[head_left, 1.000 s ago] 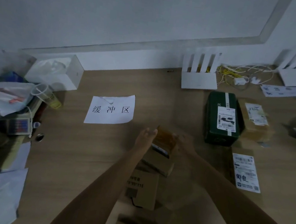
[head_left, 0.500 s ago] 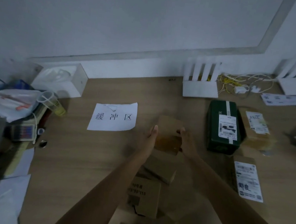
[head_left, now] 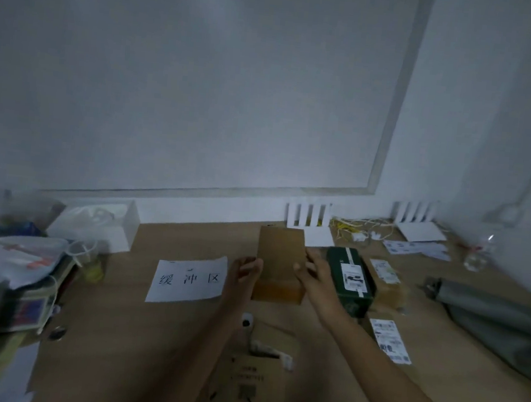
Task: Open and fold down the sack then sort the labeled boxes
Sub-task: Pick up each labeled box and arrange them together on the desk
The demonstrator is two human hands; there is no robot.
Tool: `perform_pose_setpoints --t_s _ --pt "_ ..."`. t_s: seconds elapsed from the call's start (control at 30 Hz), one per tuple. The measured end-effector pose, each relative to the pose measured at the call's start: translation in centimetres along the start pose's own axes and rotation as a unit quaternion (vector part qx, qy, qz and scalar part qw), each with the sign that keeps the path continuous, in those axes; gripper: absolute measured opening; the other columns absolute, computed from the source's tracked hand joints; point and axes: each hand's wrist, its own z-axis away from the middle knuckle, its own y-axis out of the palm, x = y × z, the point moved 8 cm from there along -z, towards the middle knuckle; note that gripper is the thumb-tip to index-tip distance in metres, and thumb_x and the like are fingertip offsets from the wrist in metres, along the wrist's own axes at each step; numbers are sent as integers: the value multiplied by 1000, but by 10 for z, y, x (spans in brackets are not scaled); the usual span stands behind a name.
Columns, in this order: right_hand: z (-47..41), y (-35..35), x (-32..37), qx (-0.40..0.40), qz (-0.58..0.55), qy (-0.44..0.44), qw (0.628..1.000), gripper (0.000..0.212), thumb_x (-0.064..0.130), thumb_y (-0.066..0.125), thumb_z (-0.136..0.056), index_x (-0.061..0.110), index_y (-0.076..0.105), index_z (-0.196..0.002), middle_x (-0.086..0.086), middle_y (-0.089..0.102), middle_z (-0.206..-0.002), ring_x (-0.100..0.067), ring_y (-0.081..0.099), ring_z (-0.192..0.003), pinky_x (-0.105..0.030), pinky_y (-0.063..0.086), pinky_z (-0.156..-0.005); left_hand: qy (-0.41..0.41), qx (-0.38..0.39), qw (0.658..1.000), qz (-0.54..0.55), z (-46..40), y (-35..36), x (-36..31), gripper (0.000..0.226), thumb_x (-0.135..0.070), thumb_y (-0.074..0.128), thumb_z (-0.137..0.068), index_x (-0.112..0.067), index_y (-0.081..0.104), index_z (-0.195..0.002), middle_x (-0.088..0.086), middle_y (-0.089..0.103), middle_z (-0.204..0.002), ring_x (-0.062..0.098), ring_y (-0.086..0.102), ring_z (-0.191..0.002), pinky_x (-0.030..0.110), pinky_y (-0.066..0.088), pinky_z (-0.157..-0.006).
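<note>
- Wooden bench [head_left: 110,315], dim room, white wall behind.
- Brown box [head_left: 279,263]: now raised mid-bench, held between left hand [head_left: 244,276] and right hand [head_left: 313,275], both gripping its sides.
- Sorting underway; placement pending.

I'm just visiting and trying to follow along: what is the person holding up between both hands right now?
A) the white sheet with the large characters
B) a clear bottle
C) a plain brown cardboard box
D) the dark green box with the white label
C: the left hand and right hand hold the plain brown cardboard box by its two sides, while the dark green box sits on the table to its right.
</note>
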Motion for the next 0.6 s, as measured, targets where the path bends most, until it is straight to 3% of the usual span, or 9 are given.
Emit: perform_pose_setpoints --t_s 0.07,0.13,0.27,0.37,0.43,0.5,0.6 --pt "11 0 17 -1 -4 0 1000 53 32 57 -94 24 38 -143 10 48 -121 -15 49 -118 -41 46 -102 24 3 1000 -5 16 -7 -17 55 -70 53 -62 -35 56 -104 -3 58 -102 22 58 -100 47 49 -92" --pt "19 3 34 8 -18 -14 1000 50 29 57 -94 28 39 -141 9 53 -119 -19 52 -117 -41 48 -100 37 13 999 -7 32 -13 -35 57 -67 52 -68 -33 54 -113 0 58 -114 21 57 -104 50 49 -95" --pt "31 4 56 33 -31 -29 999 52 35 57 -93 35 37 -140 -8 51 -136 -25 53 -120 -45 49 -99 47 7 999 -6 55 -17 -67 5 -32 47 -98 -35 50 -99 -6 56 -104 16 54 -97 44 46 -97" --pt "37 0 66 57 -45 -38 997 50 32 55 -94 37 33 -139 -11 52 -130 -27 58 -110 -33 54 -83 64 -14 998 -1 64 -14 -79 12 -21 44 -100 -26 50 -108 1 55 -111 19 57 -100 46 50 -95" --pt "38 -5 72 72 -36 -47 996 49 31 55 -95 38 32 -138 -10 50 -127 -24 58 -105 -24 52 -72 61 -23 998 26 71 -9 -80 22 -19 44 -100 -24 48 -121 2 52 -112 14 57 -90 36 54 -78" --pt "39 -11 77 79 -33 -56 995 49 32 54 -95 37 31 -138 -8 50 -125 -19 58 -102 -22 50 -70 45 -32 998 39 73 -5 -79 33 -19 44 -100 -20 46 -133 3 51 -116 10 56 -86 26 52 -67" --pt "41 -21 84 77 -57 -51 994 45 39 45 -98 34 31 -140 2 49 -119 -10 57 -99 -18 49 -68 35 -53 998 32 72 1 -81 37 -21 44 -99 -22 45 -136 8 50 -128 20 57 -99 33 54 -75"
